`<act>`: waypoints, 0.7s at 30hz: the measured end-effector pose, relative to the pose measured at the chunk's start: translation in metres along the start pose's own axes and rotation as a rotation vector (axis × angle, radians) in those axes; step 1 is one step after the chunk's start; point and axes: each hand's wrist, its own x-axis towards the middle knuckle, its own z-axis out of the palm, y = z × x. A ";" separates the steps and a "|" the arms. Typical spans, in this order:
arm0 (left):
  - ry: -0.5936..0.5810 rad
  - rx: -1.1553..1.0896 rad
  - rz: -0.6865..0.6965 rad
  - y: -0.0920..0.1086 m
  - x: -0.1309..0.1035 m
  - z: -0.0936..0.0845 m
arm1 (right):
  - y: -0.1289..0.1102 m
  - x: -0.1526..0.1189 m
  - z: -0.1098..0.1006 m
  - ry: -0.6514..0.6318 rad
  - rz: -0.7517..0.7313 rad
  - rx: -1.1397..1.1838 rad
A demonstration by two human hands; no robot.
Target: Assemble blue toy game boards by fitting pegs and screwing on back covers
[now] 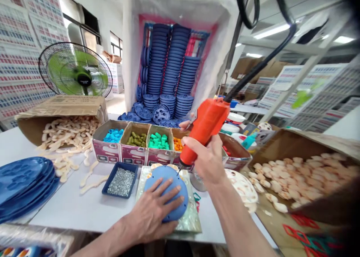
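Observation:
My right hand [209, 159] is wrapped round an orange electric screwdriver [206, 120], whose black cable runs up to the right. Its tip points down at the upper right rim of a round blue plastic disc [161, 174] with small holes along its edge. Whether the bit touches a screw there is too small to tell. Spread flat on the disc, my left hand [157, 208] presses it against a pale, shiny pad [188, 221]. Left of the pad is a dark blue tray [105, 191] of small silver screws [121, 181].
Behind the pad stands a row of cardboard bins [133, 154] with coloured plastic pieces. Boxes of beige parts [70, 131] lie at both sides. Blue plates [21, 182] are stacked at left, with more blue discs [160, 62] in a box behind. A green fan [81, 75] stands back left.

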 end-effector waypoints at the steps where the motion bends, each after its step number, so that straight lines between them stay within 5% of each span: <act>1: 0.000 0.000 0.003 0.002 -0.001 0.000 | -0.003 -0.004 -0.008 0.007 0.011 -0.017; 7: 0.014 0.024 -0.010 0.013 0.000 -0.004 | -0.014 -0.038 -0.033 0.017 0.076 -0.035; 21: 0.029 0.003 -0.014 0.009 0.001 0.002 | -0.001 -0.073 -0.044 -0.066 0.192 -0.067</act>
